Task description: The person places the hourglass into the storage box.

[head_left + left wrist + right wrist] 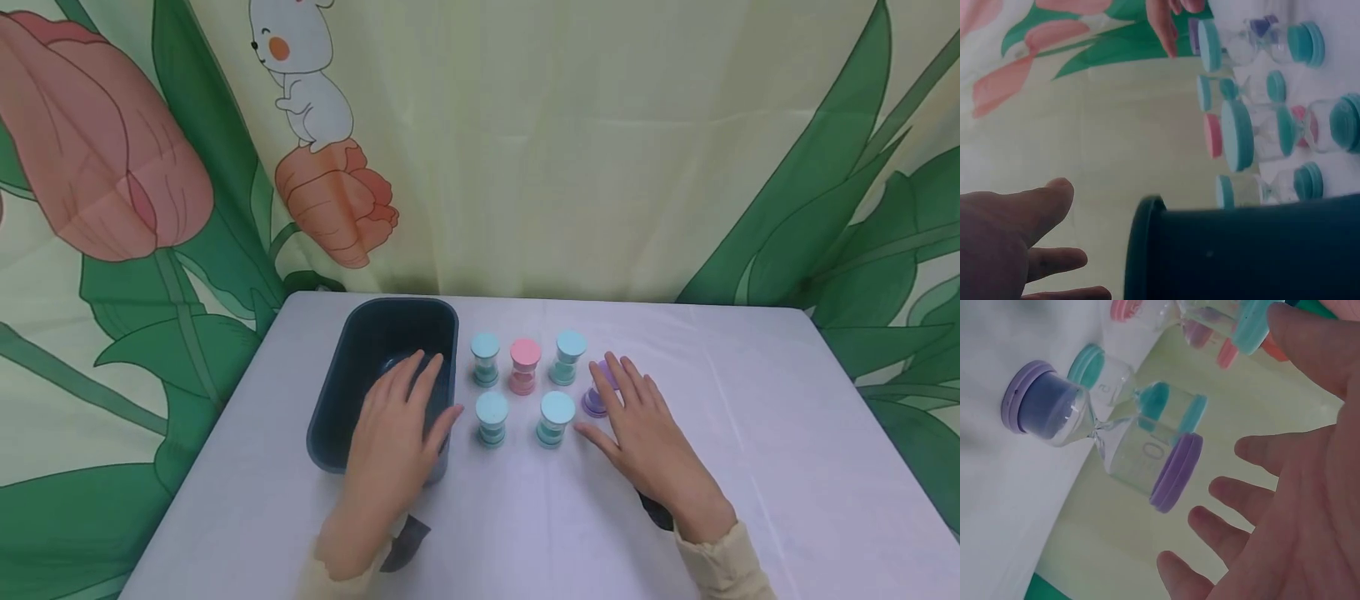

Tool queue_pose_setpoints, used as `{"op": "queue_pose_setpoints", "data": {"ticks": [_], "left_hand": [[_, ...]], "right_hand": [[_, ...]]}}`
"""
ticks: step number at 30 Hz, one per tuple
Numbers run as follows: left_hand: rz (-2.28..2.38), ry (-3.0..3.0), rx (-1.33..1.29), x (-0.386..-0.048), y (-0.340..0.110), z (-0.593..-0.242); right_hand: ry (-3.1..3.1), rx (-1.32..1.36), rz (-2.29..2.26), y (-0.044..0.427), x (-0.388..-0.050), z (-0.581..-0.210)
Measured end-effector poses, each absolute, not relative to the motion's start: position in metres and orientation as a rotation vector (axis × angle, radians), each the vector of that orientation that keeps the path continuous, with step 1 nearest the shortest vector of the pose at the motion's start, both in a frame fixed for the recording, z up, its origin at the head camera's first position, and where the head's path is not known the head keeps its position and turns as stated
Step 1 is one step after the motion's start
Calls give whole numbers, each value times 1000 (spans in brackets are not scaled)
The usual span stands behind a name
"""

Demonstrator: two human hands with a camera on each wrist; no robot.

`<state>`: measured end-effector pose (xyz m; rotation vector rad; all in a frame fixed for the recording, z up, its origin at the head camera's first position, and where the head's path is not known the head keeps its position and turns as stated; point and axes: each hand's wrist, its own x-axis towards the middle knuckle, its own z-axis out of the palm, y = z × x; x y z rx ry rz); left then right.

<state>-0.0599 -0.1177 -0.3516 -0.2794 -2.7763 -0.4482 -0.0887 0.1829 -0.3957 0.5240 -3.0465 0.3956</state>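
Six clear, narrow-waisted hourglasses (523,368); one smooth, round-cornered bin (408,321)

Behind the far edge of the white tabletop (772,392) hangs a cream cloth (540,183), printed with a pink tulip (105,142) and a white rabbit (318,104) beyond the far left corner; green leaves (813,200) spread past both side edges.

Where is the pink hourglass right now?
In the head view, the pink hourglass stands in the far row, right of the bin, between two blue hourglasses.
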Motion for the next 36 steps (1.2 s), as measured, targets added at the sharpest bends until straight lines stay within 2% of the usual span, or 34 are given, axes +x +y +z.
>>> {"op": "queue_pose_setpoints", "data": {"ticks": [17,36], "left_hand": [[-423,-2636,-267,-72,-173,-357],[-557,-2663,-193,-79,-199,-355]], "right_hand": [[-2958,564,377,191,-101,-402],[-2893,533,406,194,-106,-408]]}}
